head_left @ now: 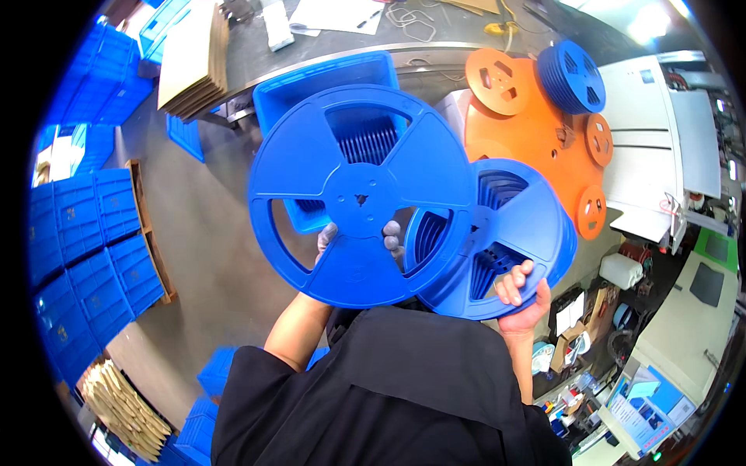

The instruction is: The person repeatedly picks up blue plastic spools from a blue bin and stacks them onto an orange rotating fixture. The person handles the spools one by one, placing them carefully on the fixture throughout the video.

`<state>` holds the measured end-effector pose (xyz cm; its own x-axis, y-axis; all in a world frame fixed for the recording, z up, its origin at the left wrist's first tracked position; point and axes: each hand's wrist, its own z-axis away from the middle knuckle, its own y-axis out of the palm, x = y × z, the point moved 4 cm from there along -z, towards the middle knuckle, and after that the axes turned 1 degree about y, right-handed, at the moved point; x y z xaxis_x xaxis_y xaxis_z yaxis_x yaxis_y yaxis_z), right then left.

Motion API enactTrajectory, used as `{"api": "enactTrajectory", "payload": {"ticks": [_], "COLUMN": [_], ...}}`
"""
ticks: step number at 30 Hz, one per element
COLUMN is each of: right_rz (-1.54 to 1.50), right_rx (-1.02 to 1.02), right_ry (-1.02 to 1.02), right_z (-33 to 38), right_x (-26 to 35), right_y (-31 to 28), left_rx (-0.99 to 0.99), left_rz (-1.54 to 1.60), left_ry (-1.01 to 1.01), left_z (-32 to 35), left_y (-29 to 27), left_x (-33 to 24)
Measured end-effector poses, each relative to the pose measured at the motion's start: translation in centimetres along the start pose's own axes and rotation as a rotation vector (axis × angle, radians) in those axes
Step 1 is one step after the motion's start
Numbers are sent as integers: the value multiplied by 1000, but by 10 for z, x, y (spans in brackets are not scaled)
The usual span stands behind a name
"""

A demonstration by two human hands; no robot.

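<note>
Just ahead of the torso [420,373], front blue reel [361,186] lies left, overlapping second blue reel [528,210] at right; left hand [326,238] pinches the front one's lower spoke, right hand [527,304] curls onto the second's lower-right part.

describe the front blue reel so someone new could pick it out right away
Start at the table, top centre, then the blue bin below it. The front reel hides part of that bin. Unlike the blue stack overlapped at its right, its full round outline shows, and the left hand grips it.
</note>
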<state>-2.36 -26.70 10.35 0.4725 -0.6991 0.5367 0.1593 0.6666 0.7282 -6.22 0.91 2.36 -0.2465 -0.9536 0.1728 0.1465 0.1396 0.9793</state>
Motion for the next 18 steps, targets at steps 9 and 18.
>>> {"api": "enactTrajectory", "payload": {"ticks": [9, 18], "right_rz": [-152, -348], "right_rx": [214, 644], "right_ry": [-82, -144], "right_z": [4, 14], "right_x": [21, 67], "right_y": [-9, -31], "left_rx": [-98, 99], "left_rz": [47, -81], "left_ry": [70, 244], "left_z": [9, 35], "left_y": [15, 21], "left_x": [-13, -64]}}
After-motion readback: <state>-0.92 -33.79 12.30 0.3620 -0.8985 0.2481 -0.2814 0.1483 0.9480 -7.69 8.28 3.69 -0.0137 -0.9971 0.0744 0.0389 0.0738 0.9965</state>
